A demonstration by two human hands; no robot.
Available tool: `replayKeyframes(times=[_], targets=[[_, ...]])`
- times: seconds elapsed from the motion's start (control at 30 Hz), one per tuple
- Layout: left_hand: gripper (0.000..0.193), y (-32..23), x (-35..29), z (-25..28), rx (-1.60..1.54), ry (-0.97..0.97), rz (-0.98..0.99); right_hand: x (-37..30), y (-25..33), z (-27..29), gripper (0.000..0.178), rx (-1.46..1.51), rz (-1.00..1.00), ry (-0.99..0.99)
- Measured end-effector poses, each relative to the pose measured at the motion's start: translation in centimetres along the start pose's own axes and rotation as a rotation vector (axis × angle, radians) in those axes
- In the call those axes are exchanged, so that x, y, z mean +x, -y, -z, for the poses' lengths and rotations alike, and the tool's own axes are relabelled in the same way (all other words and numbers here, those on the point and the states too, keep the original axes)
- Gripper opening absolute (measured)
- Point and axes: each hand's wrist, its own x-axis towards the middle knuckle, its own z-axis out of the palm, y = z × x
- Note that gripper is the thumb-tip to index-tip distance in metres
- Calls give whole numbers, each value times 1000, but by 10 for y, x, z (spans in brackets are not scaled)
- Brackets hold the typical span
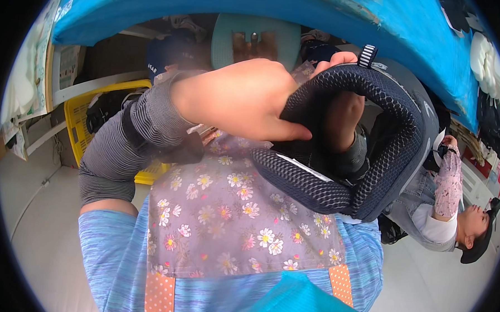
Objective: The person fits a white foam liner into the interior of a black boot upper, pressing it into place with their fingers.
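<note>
Close in front of me is a navy shoe upper (400,107) with a thick padded mesh collar, a striped pull loop and a white label inside. My left hand (247,94) grips its left rim, the thumb reaching into the opening and the other fingers hidden behind. Seen through the opening is my right hand (345,115), with its dark sleeve cuff below. Fingertips curl over the far rim beside the loop, seemingly the right hand's. The shoe upper hides much of that hand and arm.
A blue-covered table (240,2) curves across the far side. Beneath it stands a round teal stool (224,38). To the left is a yellow basket (76,112) with dark items. A person (449,187) in a floral sleeve is at the right, near stacked white pieces (485,60).
</note>
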Motion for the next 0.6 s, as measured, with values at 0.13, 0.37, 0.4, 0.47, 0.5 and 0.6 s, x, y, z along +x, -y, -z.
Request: replayKeyframes(times=[0.13,0.37,0.4,0.47,0.5,0.6], targets=[[27,2,-6,2,-156,-172,-49,-25,-16,-6,73,-793,94,-380],[24,-7,-10,3,-381,-132,-157,-27,-2,-14,67,-820,132,-200],[24,-6,-8,0,-416,-128,-154,-24,2,-14,66,-807,140,-187],[22,-7,-11,1,-494,-122,12,-21,7,-12,65,-774,151,-168],[30,-10,-13,6,-529,-81,138,-20,10,-10,64,-754,148,-159],[27,-10,-17,4,-504,-62,165,-19,8,-9,61,-673,146,-136]])
